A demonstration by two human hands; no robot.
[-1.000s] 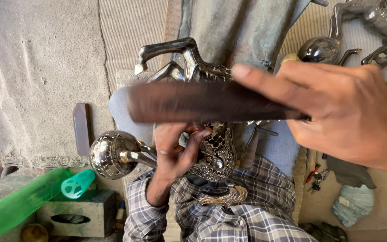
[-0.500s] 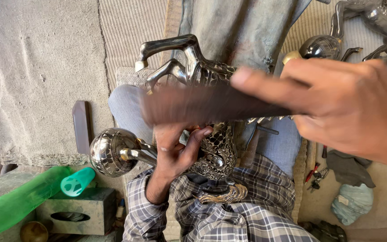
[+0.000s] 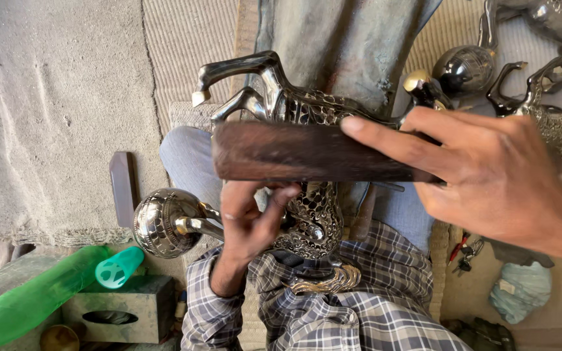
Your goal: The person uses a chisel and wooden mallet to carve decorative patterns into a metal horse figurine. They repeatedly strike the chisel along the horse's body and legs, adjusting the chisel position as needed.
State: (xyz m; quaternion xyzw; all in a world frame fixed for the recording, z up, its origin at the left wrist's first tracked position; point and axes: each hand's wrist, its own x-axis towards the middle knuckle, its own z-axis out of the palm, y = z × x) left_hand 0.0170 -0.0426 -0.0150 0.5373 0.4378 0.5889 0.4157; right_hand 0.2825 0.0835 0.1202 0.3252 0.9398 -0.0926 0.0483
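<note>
An ornate silver metal horse figure lies across my lap, legs toward the upper left. My left hand grips its patterned body from below, next to a round engraved metal ball on its end. My right hand holds a dark brown wooden block flat across the horse's body, index finger stretched along the top edge. The block hides the middle of the figure.
More silver horse figures and a dark metal ball lie at the upper right. A green plastic bottle rests on a metal box at lower left. A small dark flat bar lies on the grey mat. Keys sit lower right.
The wooden block in my right hand has slid a little along the horse's body, between left and right. My left hand keeps its grip on the figure.
</note>
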